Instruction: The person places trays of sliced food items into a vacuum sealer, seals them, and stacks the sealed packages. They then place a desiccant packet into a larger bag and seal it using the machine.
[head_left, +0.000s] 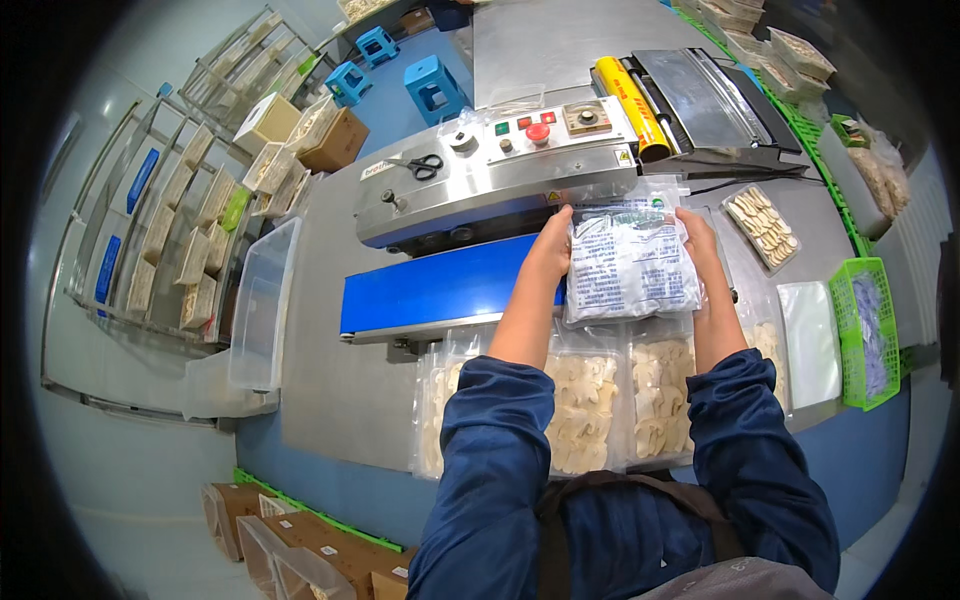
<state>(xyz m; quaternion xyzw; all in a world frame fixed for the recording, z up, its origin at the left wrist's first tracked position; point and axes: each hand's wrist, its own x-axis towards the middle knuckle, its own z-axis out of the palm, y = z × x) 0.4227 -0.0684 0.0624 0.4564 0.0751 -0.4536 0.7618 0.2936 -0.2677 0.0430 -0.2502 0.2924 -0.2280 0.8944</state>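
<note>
Between my two hands is a clear plastic bag (632, 262) with a white printed packet inside it. My left hand (553, 244) grips its upper left edge, and my right hand (696, 238) grips its upper right edge. The bag's top lies near the right end of a steel band sealer (517, 169), above its blue conveyor belt (442, 289). Below my hands, clear bags of sliced mushrooms (581, 409) lie in a row along the table's front edge. My forearms partly cover another mushroom bag (661, 397).
Black scissors (424, 166) lie on the sealer. A film wrapping machine (697, 97) with a yellow roll (634, 105) stands behind, right. A tray of mushroom slices (761, 225), flat clear bags (808, 345) and a green basket (866, 330) are at right. A clear bin (262, 307) stands left.
</note>
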